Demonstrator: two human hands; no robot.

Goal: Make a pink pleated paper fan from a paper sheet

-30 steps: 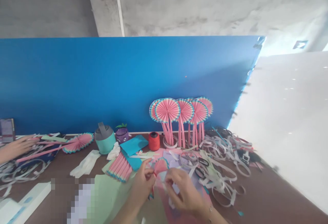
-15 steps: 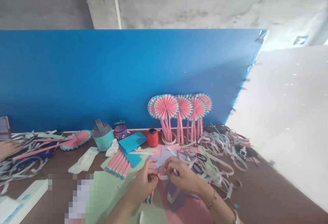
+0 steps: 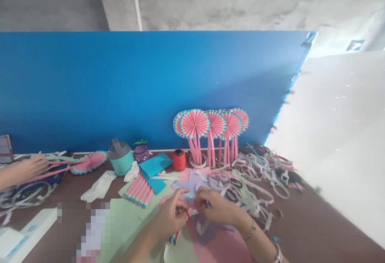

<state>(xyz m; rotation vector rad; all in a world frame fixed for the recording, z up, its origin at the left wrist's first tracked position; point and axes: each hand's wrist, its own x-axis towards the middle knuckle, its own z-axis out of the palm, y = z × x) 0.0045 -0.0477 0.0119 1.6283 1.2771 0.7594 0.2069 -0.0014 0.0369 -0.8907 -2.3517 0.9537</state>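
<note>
My left hand (image 3: 174,215) is closed on a folded strip of pink paper (image 3: 174,238), whose blue-edged end shows below the palm. Beside it, my right hand (image 3: 214,207) has its fingers pinched together, facing the left fingertips. A bit of red thread (image 3: 189,212) shows between the two hands; the fingers partly hide it. Under both hands lie green paper (image 3: 132,223) and pink paper (image 3: 222,245). Behind them stands a spool of red thread (image 3: 179,161).
Pink pleated paper fans (image 3: 195,124) stand against the blue partition (image 3: 144,86). Folded pink strips (image 3: 138,190), blue paper (image 3: 155,164) and a teal cup (image 3: 120,160) are left of centre. White strips (image 3: 255,202) and scissors (image 3: 231,194) lie right. Another person's hand (image 3: 36,166) reaches in from the left.
My hands have shifted slightly, staying close together at the folded paper. At the left, the other person's hand has moved further in, towards the pink fan lying there.
</note>
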